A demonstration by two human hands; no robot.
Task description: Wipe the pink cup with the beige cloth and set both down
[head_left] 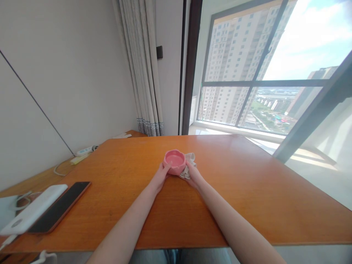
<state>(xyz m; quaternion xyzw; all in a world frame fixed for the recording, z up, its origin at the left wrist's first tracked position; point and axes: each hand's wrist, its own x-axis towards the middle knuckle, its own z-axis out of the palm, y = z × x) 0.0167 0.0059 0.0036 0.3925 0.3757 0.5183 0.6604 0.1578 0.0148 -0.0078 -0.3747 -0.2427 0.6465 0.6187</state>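
A small pink bowl [175,158] with a wavy rim is held over the middle of the wooden table, tilted a little toward me. My left hand [161,176] grips its near left side, with the thumb by the rim. On the right, my right hand [194,174] is closed on a crumpled whitish cloth [190,158] pressed against the bowl's outer wall. The fingers under the bowl and behind the cloth are hidden. Whether the bowl's base touches the table, I cannot tell.
On the wooden table [123,157], a dark phone [61,207] and a white power bank [35,209] with a cable lie at the left. A power strip [85,150] sits by the wall. The table's front edge is close to my body; a large window stands beyond at right.
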